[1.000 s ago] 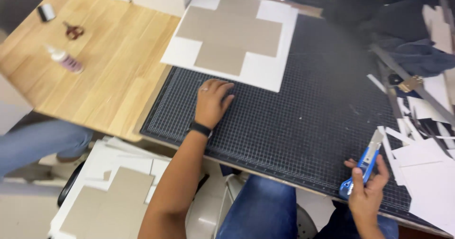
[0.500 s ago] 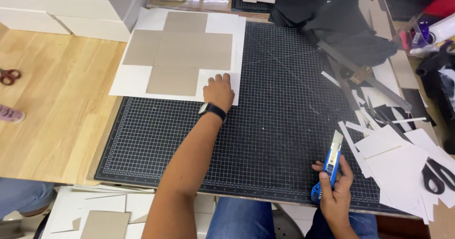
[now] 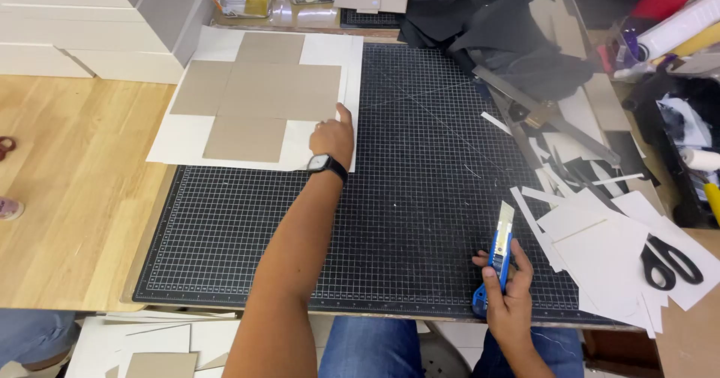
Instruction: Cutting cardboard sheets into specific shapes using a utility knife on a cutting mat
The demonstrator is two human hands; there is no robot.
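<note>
left hand (image 3: 334, 136) fingers flat, together on sheet (image 3: 326, 134) | right hand (image 3: 506, 299) clamped on knife (image 3: 495, 262) | risk: exposed blade nicks fingers

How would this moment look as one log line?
left hand: on white sheet with grey cross-shaped cardboard | right hand: gripping blue utility knife | black gridded cutting mat
</note>
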